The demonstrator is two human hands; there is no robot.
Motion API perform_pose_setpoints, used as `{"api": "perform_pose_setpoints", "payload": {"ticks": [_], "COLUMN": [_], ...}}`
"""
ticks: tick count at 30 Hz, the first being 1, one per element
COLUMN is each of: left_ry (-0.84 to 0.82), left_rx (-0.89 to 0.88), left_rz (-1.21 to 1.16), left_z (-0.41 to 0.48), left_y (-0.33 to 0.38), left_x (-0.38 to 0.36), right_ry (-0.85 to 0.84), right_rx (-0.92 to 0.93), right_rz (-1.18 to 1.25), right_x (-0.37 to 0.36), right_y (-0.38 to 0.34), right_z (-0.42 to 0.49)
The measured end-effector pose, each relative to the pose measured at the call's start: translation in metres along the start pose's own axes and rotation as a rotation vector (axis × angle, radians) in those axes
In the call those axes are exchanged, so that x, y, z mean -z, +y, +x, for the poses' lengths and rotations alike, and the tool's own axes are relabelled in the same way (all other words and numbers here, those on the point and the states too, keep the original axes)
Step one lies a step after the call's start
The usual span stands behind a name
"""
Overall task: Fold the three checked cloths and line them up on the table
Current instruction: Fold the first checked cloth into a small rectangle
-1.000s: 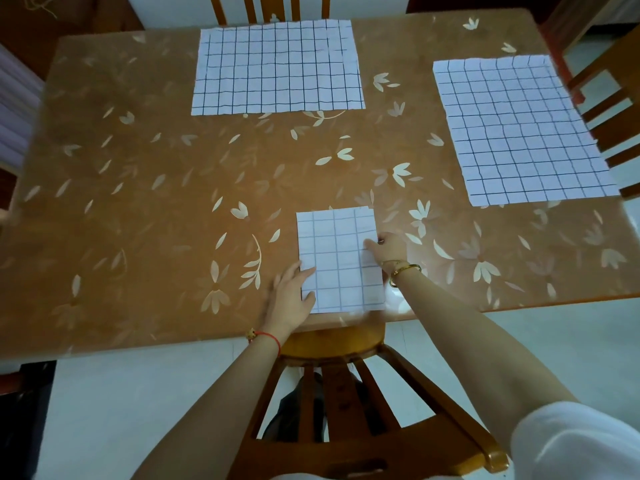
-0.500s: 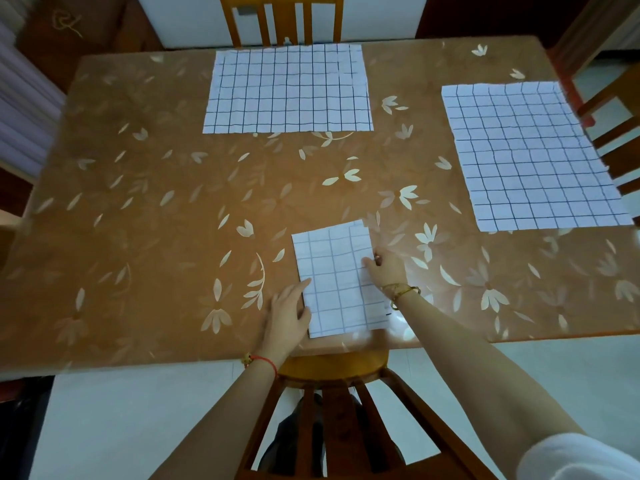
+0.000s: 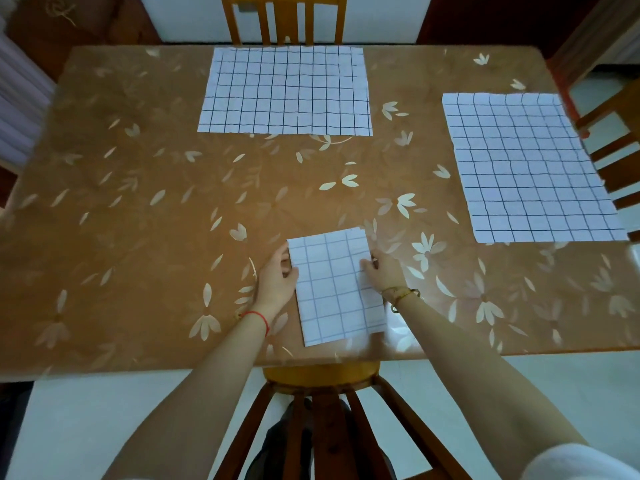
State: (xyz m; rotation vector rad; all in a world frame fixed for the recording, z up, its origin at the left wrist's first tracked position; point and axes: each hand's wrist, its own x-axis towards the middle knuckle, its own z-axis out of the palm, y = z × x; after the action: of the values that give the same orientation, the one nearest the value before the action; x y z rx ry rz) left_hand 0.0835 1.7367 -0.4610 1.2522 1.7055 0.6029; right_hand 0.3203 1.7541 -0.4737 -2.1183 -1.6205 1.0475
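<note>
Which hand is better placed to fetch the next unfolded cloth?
Right, probably. The left hand and right hand both hold the folded cloth, but the right hand is nearer the right cloth; the far cloth lies well beyond both.

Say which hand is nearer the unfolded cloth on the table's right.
Right. The right hand touches the folded cloth on its right edge, toward that unfolded cloth; the left hand is at the left edge, farther off.

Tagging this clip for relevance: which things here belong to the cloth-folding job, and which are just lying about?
Job: folded cloth, with left hand and right hand at its sides; far flat cloth; right flat cloth; table.
Bystanders: far chair, right chair, near chair.
</note>
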Motion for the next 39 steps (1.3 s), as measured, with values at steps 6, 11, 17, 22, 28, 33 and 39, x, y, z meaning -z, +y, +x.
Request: {"api": "perform_pose_setpoints", "payload": {"ticks": [6,11,17,22,28,33,39], "left_ry": [0.012,0.124,0.112,0.11,0.089,0.073,0.05], "left_rx": [0.082,0.178,0.373,0.355,0.322,0.295,0.207], "left_rz": [-0.022,-0.081,-0.331,-0.307,-0.356,-0.396,-0.381], "left_z": [0.026,0.042,0.064,0.074,0.068,0.065,0.063], "left_y": [0.008,0.011,0.004,-0.004,0.008,0.012,0.016], "left_x": [-0.001,-0.003,-0.004,-0.003,0.004,0.005,0.007], "right_ry": [-0.009,-0.025,-0.039,0.041,0.127,0.118,0.192], "right_rx": [-0.001,0.012,-0.004,-0.05,-0.117,-0.128,-0.127], "right_rz": [0.013,0.03,0.092,0.203,0.276,0.207,0.327], "right_x": [0.0,-0.001,0.0,0.0,-0.001,-0.001,0.0], "right_y": [0.0,-0.002,-0.001,-0.001,0.0,-0.002,-0.011], "right_z": [0.006,0.008,0.012,0.018,0.031,0.036,0.04]}}
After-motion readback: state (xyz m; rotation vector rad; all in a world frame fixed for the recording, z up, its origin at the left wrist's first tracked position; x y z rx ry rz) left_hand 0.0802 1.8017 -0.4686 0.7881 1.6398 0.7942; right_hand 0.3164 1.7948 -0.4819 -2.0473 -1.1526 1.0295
